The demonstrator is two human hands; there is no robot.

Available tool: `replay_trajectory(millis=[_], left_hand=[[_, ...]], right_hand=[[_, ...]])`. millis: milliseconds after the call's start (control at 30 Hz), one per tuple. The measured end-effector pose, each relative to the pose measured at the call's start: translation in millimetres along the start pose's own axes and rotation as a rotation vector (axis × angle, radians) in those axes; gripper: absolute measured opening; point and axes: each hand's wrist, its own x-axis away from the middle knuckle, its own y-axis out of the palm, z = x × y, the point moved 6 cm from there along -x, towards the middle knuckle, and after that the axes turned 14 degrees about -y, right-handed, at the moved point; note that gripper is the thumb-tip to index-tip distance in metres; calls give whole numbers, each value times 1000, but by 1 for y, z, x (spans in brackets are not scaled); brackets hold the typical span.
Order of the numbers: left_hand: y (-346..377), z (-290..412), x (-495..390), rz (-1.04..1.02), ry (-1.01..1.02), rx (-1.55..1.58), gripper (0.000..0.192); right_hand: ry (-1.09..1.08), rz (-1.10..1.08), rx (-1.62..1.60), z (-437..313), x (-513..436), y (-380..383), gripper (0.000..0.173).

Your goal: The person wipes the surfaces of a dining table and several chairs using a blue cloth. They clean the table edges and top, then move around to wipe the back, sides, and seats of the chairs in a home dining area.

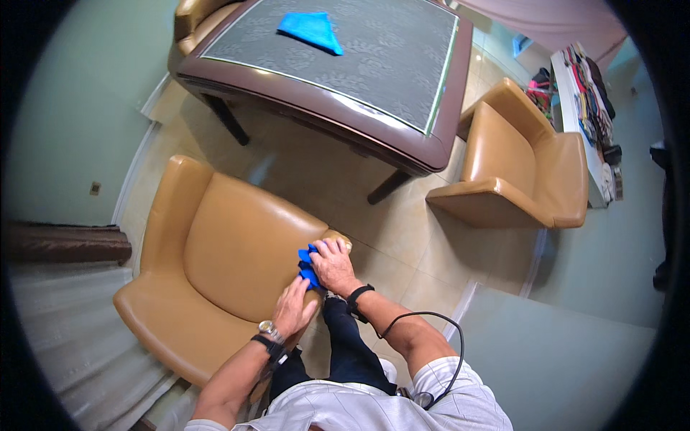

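A tan leather armchair (253,242) stands in front of me, its near arm beside my legs. My right hand (335,266) grips a crumpled blue cloth (308,269) against the top of that arm, fingers curled over toward its front end. Folds of the cloth stick out on the left side of the hand. My left hand (294,308) rests on the same arm closer to my body, thumb apart from the fingers, fingertips by the lower edge of the cloth. Whether they touch the cloth cannot be made out.
A dark wooden table (302,92) with a grey patterned top stands ahead, a second blue cloth (311,31) folded on it. Another tan armchair (506,156) is at the right. Behind it, a white shelf (566,91) carries folded textiles. A sheer curtain (70,312) hangs left.
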Motion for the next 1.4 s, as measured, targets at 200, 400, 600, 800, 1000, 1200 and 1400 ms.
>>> replay_trajectory(millis=[200, 400, 600, 800, 1000, 1200, 1400], left_hand=[[47, -25, -40, -1, -191, 174, 84], [47, -42, -24, -76, -134, 99, 85], [34, -56, 7, -297, -220, 28, 70], [25, -84, 45, -383, -109, -178, 48], [6, -100, 73, -603, -10, -349, 47], [-12, -71, 68, -465, 78, -74, 63], [18, -27, 6, -64, 137, -33, 68]], right_hand=[[364, 210, -55, 42, 26, -5, 42], [548, 354, -50, 12, 42, 10, 56], [512, 303, 32, -67, 60, 33, 64], [592, 278, -56, -155, 89, 69, 75], [645, 323, -237, -216, 116, 88, 81], [732, 293, -392, -238, 137, 102, 88], [816, 424, -504, -192, 128, 94, 82]])
